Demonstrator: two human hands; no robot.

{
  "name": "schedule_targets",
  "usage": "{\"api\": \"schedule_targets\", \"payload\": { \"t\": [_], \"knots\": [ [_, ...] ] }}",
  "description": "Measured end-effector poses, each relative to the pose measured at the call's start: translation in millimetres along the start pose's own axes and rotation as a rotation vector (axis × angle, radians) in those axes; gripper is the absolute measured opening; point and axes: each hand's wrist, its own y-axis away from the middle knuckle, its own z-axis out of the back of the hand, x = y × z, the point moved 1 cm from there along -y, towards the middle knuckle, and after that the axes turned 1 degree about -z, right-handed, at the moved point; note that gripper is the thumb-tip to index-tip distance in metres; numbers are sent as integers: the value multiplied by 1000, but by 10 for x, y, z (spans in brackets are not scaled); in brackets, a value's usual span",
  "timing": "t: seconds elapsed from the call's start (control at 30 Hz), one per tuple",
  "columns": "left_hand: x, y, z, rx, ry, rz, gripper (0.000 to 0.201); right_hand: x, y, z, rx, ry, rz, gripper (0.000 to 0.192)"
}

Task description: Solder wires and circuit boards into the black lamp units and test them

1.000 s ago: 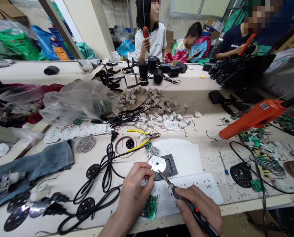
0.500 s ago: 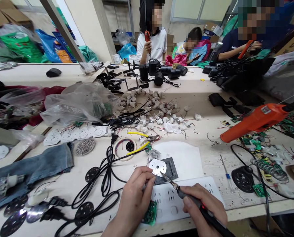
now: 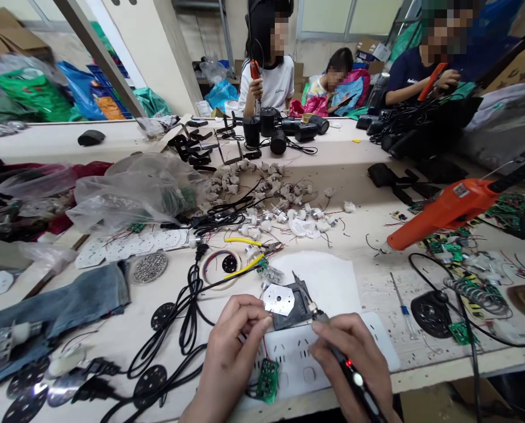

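My right hand point(image 3: 354, 358) grips a soldering iron point(image 3: 314, 309) with a lit red light on its handle. Its tip points up and left, just right of a white metal plate point(image 3: 279, 299) with cut corners and a centre hole. That plate lies on a dark grey block point(image 3: 295, 314). My left hand point(image 3: 236, 346) is closed in a pinch at the plate's lower left corner. From its fingertips a thin red wire point(image 3: 265, 345) runs down to a green circuit board point(image 3: 268, 379), which lies on a white power strip point(image 3: 306, 352).
Yellow-handled pliers point(image 3: 245, 242) and a tape roll point(image 3: 207, 276) lie behind the plate. Black cords point(image 3: 192, 317) coil at left. An orange electric screwdriver point(image 3: 438, 214) hangs at right over circuit boards. Small white motors point(image 3: 266, 217) pile behind. Several people sit across the bench.
The soldering iron's tip has moved off the plate, up and to its right. My left hand stays at the plate's corner. The view has shifted slightly.
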Motion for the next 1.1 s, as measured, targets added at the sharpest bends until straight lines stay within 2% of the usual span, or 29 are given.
{"api": "schedule_targets", "payload": {
  "t": [0.1, 0.23, 0.37, 0.43, 0.53, 0.63, 0.8, 0.93, 1.1],
  "knots": [
    [-2, -18, 4, 35, 104, 44, 18, -21, -49, -204, -50, -5, -8, 27],
    [-13, -26, 7, 78, 176, 89, 20, -31, -176, -410, 14, -10, 46, 31],
    [9, -23, 5, 96, 226, 137, 22, -25, -253, -500, 7, 1, 88, 28],
    [25, -19, 0, 101, 253, 159, 23, -31, -241, -537, -27, -5, 79, 27],
    [41, -7, -11, 114, 273, 182, 23, -47, -189, -585, -12, -22, 54, 27],
    [50, 10, -14, 121, 241, 182, 24, -50, -156, -579, 19, -30, 26, 27],
    [39, 11, -8, 64, 151, 147, 20, -15, -149, -411, -49, 67, -9, 21],
    [-19, -15, -44, 24, 43, 142, 20, 18, -87, -286, -64, 87, 13, 20],
    [-61, -29, -111, -21, -19, 119, 20, 24, -2, -256, -63, 83, 30, 20]
  ]
}}
